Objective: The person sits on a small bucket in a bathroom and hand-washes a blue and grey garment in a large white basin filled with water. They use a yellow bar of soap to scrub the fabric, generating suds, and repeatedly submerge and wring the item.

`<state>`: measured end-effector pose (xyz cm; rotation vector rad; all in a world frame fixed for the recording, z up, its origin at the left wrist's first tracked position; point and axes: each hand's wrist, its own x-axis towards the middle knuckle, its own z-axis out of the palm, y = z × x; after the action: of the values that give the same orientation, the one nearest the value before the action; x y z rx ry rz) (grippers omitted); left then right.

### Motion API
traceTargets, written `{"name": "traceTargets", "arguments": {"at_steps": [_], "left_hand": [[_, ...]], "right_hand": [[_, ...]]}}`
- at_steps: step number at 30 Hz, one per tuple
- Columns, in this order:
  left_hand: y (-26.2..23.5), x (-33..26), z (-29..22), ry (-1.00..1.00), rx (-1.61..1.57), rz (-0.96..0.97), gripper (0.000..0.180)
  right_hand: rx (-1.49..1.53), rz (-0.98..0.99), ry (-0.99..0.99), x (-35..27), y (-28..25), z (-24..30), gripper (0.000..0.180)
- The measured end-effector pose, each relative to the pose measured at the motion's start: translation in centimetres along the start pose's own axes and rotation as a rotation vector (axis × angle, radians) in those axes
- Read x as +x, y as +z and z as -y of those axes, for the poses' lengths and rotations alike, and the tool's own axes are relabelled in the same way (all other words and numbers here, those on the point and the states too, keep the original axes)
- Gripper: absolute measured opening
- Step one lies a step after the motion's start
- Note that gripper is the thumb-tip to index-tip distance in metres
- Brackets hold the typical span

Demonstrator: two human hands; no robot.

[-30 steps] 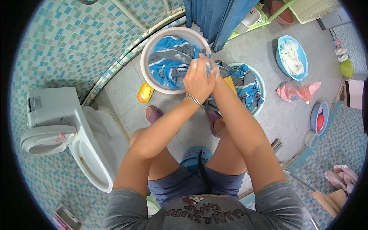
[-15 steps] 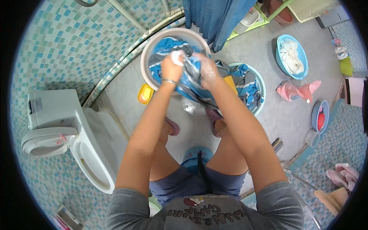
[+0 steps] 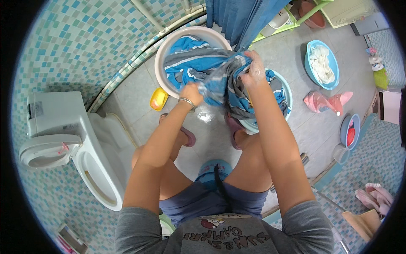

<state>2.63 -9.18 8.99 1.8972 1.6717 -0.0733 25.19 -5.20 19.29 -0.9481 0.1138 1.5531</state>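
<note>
A wet blue-and-grey striped cloth (image 3: pixel 228 80) is stretched between my hands, partly blurred. My left hand (image 3: pixel 192 94), with a silvery bangle at its wrist, grips one part just outside the near rim of the pale pink basin (image 3: pixel 160 70). Suds cover my right hand (image 3: pixel 254 70), which is closed on another part farther right. From there the cloth hangs over the light blue-green basin (image 3: pixel 290 95). More of the striped fabric (image 3: pixel 186 61) lies inside the pink basin, and some shows in the blue-green one.
A yellow soap dish (image 3: pixel 159 99) holds a soap bar beside the pink basin. To the right stand a blue basin (image 3: pixel 308 70) of white laundry, a pink plastic bag (image 3: pixel 315 101) and a small blue basin (image 3: pixel 357 133). A white squat toilet (image 3: pixel 101 161) is at left; a blue curtain (image 3: pixel 243 21) hangs ahead.
My hands have moved apart: the left came down toward me, the right went up and to the right. The cloth shifted right with them, uncovering more fabric in the pink basin.
</note>
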Motion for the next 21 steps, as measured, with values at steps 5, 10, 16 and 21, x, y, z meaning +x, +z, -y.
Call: {"name": "traceTargets", "arguments": {"at_steps": [5, 10, 16, 21], "left_hand": [[-5.6, 1.8, 2.0, -0.046, -0.609, -0.448, 0.039], [-9.3, -2.1, -6.9, 0.412, -1.102, -0.086, 0.050], [-5.7, 0.7, -8.4, 0.337, -0.614, -0.601, 0.044], [-5.8, 0.5, -8.1, -0.012, -1.313, -0.137, 0.028]], "right_hand": [[0.026, -0.044, 0.083, -0.2, 0.8, -0.8, 0.030], [-0.017, 0.135, 0.278, -0.3, 1.0, -3.1, 0.043], [-0.279, 0.068, 0.193, 1.1, -0.6, -8.8, 0.029], [-0.174, 0.059, 0.238, -1.6, 1.4, -7.3, 0.045]]}}
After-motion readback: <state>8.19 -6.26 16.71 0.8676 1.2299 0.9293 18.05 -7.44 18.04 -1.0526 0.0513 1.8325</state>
